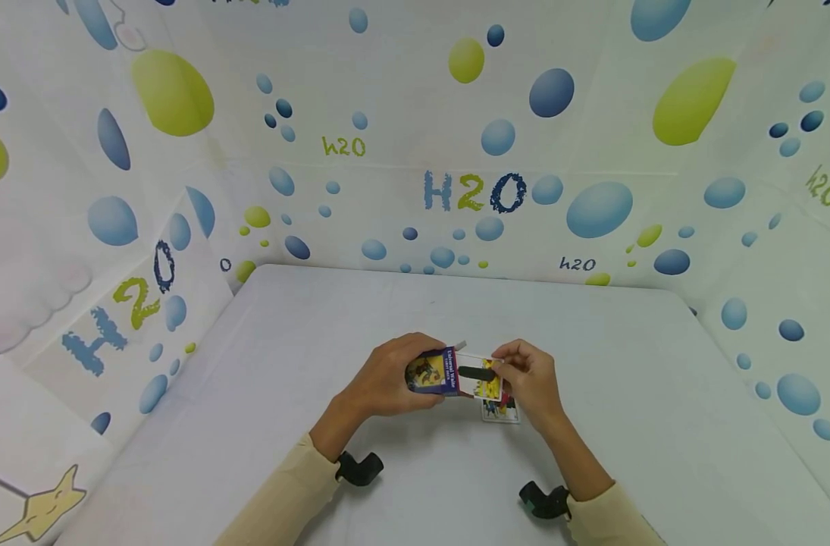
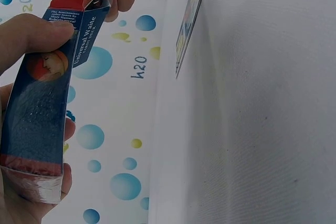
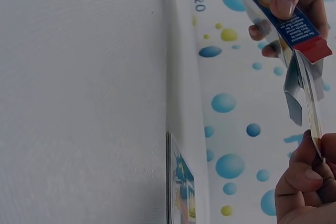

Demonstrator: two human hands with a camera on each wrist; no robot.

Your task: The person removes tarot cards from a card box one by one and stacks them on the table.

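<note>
Left hand (image 1: 385,377) grips the tarot box (image 1: 428,372) just below centre frame; right hand (image 1: 535,385) pinches a card (image 1: 487,390) at its open end. Card's probably light, bendy, slick, so edges seem the best hold.

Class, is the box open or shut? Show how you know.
The box is open: its flaps stand out and a card protrudes.

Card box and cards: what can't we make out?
Whether more cards sit inside the box: all views, its walls hide that.
Part of the box front: head view, left hand covers it.
Corner of the held card: head view, under right hand.
Table card's upper part: head view, behind the held card.
Table card's end: right wrist view, cut by bottom edge.
</note>
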